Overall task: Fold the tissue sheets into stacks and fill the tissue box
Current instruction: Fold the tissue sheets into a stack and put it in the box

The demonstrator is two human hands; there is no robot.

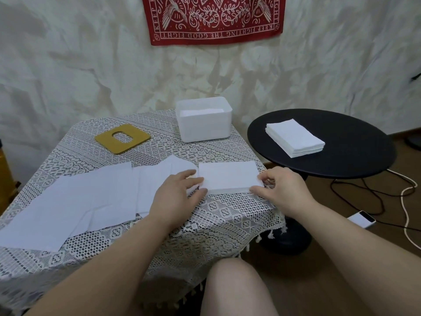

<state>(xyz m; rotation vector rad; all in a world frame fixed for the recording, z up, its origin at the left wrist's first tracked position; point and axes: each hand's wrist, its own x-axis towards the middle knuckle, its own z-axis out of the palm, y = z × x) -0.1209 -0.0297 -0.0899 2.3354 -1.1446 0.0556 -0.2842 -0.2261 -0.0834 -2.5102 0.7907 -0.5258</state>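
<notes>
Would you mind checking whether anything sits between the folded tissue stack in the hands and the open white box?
Nothing visible does: only bare lace tablecloth lies between the folded white tissue stack and the lidless white plastic box.

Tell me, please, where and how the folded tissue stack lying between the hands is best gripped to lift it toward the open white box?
Probably by its two short ends, coming in from left and right. The folded tissue stack lies flat, long side across the table, with the left hand and right hand already at those ends. Fingers slid under and thumbs on top should keep the loose layers squared for the tissue box.
</notes>
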